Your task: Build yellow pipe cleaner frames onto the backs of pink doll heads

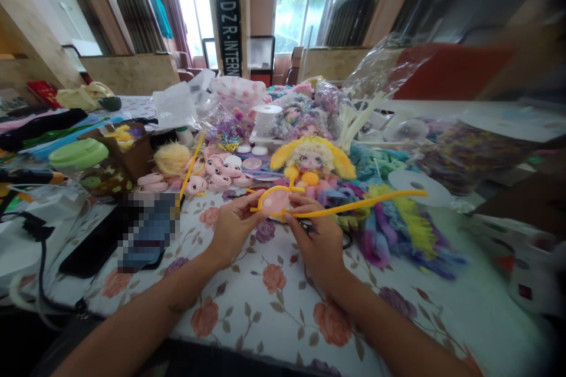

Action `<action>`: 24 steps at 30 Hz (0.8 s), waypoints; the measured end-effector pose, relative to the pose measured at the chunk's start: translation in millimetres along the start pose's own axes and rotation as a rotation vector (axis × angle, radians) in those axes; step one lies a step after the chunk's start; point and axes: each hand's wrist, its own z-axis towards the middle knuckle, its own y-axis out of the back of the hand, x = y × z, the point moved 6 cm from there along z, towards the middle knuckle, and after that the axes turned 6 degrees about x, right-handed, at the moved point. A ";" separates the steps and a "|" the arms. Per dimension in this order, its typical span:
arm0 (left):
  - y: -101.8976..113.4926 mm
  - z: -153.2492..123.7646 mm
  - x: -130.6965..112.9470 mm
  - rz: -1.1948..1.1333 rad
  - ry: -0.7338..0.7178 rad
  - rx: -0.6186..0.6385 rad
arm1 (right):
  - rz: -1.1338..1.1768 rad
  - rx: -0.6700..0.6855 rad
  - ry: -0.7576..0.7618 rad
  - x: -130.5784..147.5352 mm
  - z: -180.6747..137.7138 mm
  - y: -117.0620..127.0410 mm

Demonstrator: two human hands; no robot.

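Observation:
In front of me, above the flowered tablecloth, both hands hold a small pink shell-like doll head piece (275,201). A fuzzy yellow pipe cleaner (367,204) runs around its rim, its long free end stretching to the right. My left hand (234,227) pinches the left side of the piece. With thumb and fingers closed, my right hand (319,241) grips the pipe cleaner at the right edge. Just behind sits a doll (313,160) with yellow drooping ears. Several pink doll face pieces (223,171) lie to the left, near another yellow pipe cleaner (193,165).
Two phones, a black one (95,241) and one with a blurred screen (152,232), lie left. Beyond them stands a green-lidded cup (79,156). Colourful fluffy strips (389,230) and a white spool (420,187) are at right. Bagged dolls (294,115) pile up behind.

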 end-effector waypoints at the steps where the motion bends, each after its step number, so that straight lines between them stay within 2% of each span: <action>1: 0.4 0.0 0.5 0.004 -0.003 0.003 | -0.001 -0.003 0.006 0.1 0.2 0.2; 18: -1.0 -1.0 1.0 0.032 0.009 0.029 | -0.019 -0.042 0.041 0.2 2.4 3.6; 24: -3.0 -2.3 -1.9 0.015 0.015 0.029 | -0.058 -0.039 -0.007 -1.0 3.0 4.4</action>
